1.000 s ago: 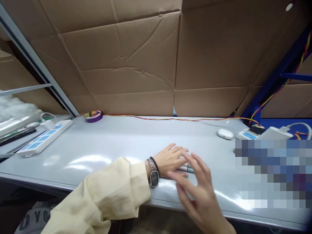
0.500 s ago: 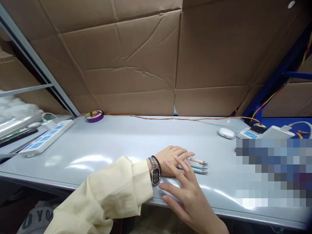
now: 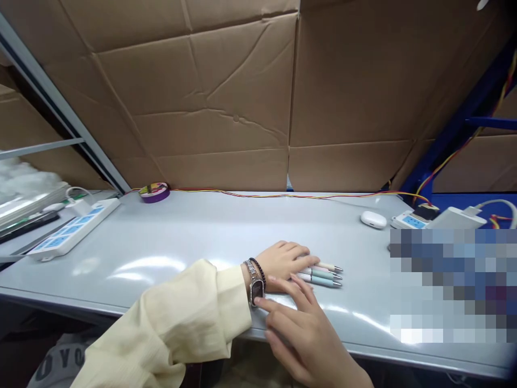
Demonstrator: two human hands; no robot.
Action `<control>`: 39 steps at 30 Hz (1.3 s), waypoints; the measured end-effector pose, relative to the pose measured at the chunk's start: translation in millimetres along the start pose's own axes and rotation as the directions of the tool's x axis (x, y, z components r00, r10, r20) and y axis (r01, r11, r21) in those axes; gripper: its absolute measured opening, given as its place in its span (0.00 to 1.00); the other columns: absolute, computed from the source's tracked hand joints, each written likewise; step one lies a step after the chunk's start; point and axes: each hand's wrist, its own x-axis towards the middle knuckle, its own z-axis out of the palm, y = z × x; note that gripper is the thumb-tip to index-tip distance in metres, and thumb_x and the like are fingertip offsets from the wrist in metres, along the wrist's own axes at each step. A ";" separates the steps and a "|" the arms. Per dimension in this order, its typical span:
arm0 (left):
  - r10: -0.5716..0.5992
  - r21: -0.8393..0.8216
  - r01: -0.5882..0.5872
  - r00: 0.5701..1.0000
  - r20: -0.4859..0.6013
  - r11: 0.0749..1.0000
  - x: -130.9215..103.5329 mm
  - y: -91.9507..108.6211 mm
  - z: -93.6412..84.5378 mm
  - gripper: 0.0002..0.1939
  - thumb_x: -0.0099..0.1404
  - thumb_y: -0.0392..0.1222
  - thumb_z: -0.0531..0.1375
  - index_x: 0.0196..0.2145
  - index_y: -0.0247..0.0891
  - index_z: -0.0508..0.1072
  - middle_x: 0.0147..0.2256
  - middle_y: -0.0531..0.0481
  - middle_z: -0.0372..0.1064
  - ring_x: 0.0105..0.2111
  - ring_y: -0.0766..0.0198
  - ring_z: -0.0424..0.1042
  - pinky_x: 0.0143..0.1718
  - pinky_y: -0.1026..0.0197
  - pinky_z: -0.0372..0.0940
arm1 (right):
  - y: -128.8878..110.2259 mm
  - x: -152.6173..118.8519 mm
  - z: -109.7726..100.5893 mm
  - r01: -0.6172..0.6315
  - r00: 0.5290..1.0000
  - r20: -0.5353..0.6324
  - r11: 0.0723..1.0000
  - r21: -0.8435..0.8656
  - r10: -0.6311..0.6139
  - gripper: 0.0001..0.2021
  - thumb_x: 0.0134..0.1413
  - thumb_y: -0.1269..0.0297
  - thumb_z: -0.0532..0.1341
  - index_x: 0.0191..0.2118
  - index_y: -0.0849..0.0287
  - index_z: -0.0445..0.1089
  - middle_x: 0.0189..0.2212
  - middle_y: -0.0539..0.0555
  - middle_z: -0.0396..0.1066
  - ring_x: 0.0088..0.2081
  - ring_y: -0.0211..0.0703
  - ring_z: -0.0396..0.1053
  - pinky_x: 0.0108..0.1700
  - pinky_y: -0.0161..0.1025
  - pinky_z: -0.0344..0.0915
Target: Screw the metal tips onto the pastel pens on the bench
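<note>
We could pass a hand across the middle of the worktop (image 3: 194, 229), between the long power strip (image 3: 75, 230) by its left edge and the white case (image 3: 374, 220) towards its back right corner. Our left hand (image 3: 285, 264), right hand (image 3: 297, 326) and the pens (image 3: 325, 278) obstruct the front middle, while wires (image 3: 242, 195) line the back edge.

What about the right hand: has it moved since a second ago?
Yes. Judged against the white case, the right hand has moved left, away from it, and a fingertip is now at the watch.
</note>
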 end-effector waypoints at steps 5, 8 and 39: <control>0.030 0.070 -0.031 1.000 0.007 0.997 1.1 -0.7 1.7 0.27 0.65 0.58 0.50 0.54 0.39 0.57 0.49 0.44 0.63 0.47 0.57 0.63 0.47 0.56 0.57 | -5.0 1.6 1.8 -0.017 0.998 0.061 0.998 0.062 0.013 0.06 0.53 0.73 0.55 0.32 0.57 0.68 0.43 0.48 0.73 0.43 0.45 0.67 0.42 0.42 0.64; 0.036 0.092 -0.036 0.999 0.005 0.995 0.4 0.3 0.8 0.27 0.65 0.59 0.49 0.54 0.39 0.57 0.49 0.44 0.63 0.46 0.56 0.64 0.46 0.56 0.58 | -5.2 0.1 4.1 -0.010 1.000 0.015 0.995 0.099 0.008 0.06 0.53 0.73 0.54 0.31 0.58 0.67 0.41 0.49 0.74 0.35 0.42 0.66 0.37 0.40 0.64; -0.036 0.109 0.041 0.998 -0.047 0.993 0.1 2.0 -2.2 0.26 0.65 0.60 0.48 0.51 0.37 0.60 0.38 0.46 0.64 0.37 0.58 0.64 0.38 0.58 0.58 | 66.8 -42.5 -25.2 -0.642 0.754 -0.129 0.764 0.064 0.644 0.12 0.58 0.59 0.55 0.45 0.54 0.68 0.39 0.54 0.71 0.39 0.47 0.70 0.39 0.42 0.68</control>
